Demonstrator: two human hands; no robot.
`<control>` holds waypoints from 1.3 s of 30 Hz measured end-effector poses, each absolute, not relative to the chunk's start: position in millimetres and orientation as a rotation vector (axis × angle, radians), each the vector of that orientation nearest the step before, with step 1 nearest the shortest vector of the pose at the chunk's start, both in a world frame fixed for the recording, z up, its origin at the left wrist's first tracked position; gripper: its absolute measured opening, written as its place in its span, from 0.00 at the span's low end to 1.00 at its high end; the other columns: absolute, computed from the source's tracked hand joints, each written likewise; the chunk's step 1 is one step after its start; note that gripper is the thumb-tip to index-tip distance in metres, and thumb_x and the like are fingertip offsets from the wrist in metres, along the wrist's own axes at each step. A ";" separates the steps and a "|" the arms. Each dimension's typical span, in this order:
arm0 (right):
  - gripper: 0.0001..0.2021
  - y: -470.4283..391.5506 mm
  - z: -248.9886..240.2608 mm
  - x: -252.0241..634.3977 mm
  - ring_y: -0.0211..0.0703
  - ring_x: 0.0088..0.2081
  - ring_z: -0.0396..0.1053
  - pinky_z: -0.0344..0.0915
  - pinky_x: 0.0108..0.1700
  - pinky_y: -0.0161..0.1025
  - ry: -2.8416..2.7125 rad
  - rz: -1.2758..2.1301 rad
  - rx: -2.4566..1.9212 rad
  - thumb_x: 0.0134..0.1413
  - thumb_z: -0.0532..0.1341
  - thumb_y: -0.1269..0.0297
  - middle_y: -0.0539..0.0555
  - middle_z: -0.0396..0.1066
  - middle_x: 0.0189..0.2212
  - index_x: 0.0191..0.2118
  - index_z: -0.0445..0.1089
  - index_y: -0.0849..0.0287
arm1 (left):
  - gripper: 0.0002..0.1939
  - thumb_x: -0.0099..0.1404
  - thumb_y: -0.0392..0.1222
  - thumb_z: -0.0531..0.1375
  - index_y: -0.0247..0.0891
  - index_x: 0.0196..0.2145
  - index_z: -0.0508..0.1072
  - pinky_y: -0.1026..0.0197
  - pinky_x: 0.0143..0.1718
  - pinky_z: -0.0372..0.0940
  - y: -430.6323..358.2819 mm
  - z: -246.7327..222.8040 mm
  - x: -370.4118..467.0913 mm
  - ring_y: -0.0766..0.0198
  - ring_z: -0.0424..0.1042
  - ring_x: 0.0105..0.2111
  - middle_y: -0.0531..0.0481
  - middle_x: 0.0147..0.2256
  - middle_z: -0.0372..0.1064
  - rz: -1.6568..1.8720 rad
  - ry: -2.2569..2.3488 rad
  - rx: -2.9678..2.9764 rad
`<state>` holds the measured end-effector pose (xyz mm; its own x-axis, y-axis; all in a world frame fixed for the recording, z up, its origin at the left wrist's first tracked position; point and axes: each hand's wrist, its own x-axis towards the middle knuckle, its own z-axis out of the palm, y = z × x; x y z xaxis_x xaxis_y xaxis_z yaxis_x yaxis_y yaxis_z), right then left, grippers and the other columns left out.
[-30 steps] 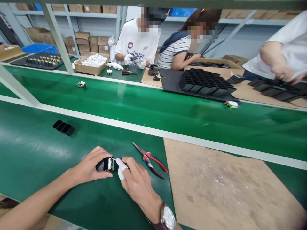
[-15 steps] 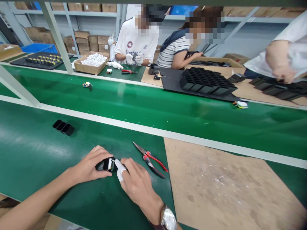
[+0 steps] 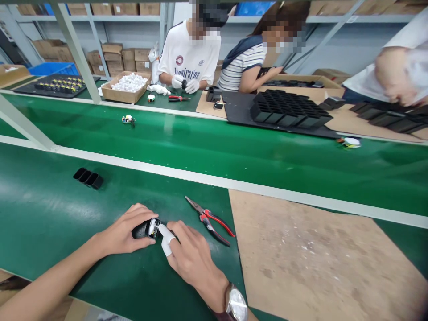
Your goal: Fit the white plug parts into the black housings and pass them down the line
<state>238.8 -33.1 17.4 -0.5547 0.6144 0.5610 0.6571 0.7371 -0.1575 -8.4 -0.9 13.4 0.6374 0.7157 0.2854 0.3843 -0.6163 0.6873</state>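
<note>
My left hand (image 3: 132, 231) is wrapped round a small black plastic housing (image 3: 142, 230), its mouth facing right. Inside that mouth a circuit board (image 3: 154, 228) shows, with a white block on it. My right hand (image 3: 185, 249) wears white finger cots and has its fingers closed at the board's right edge, by the rim of the housing. How firmly these fingertips pinch the board is hard to see. Just beyond my right hand lie long-nose pliers (image 3: 209, 219) with red and black handles. A short row of empty black housings (image 3: 88, 178) stands to the far left.
A brown cardboard sheet (image 3: 321, 258) covers the bench at right. Past a white rail (image 3: 150, 167) runs a green conveyor belt (image 3: 207, 142) carrying circuit boards (image 3: 128, 119). Across it, co-workers handle parts near a box of white pieces (image 3: 117, 99) and many black housings (image 3: 290, 118).
The circuit board now sits within the housing's mouth, its white block facing me more. Boards on the belt have travelled right. Across the belt, a gloved co-worker's hands have shifted slightly.
</note>
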 end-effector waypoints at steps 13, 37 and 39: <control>0.13 -33.3 19.3 238.1 0.45 0.33 0.63 0.58 0.28 0.42 -2.354 -0.094 -0.919 0.57 0.55 0.79 0.58 0.70 0.37 0.26 0.64 0.55 | 0.33 0.71 0.44 0.68 0.45 0.68 0.63 0.42 0.56 0.67 0.4 9.1 -9.3 0.48 0.71 0.53 0.39 0.54 0.74 0.713 0.803 2.286; 0.17 -25.9 11.1 240.8 0.56 0.53 0.68 0.74 0.52 0.55 -2.316 0.290 -0.828 0.66 0.61 0.76 0.64 0.70 0.53 0.58 0.71 0.59 | 0.31 0.73 0.38 0.64 0.51 0.68 0.60 0.51 0.60 0.70 -6.5 4.0 -12.0 0.56 0.74 0.57 0.49 0.54 0.77 0.680 0.949 2.120; 0.18 -24.9 9.7 240.4 0.56 0.53 0.68 0.74 0.51 0.55 -2.334 0.331 -0.847 0.66 0.60 0.75 0.64 0.69 0.53 0.59 0.71 0.58 | 0.30 0.73 0.37 0.64 0.50 0.68 0.60 0.52 0.59 0.71 -6.9 4.9 -11.7 0.56 0.75 0.56 0.49 0.54 0.78 0.675 0.950 2.120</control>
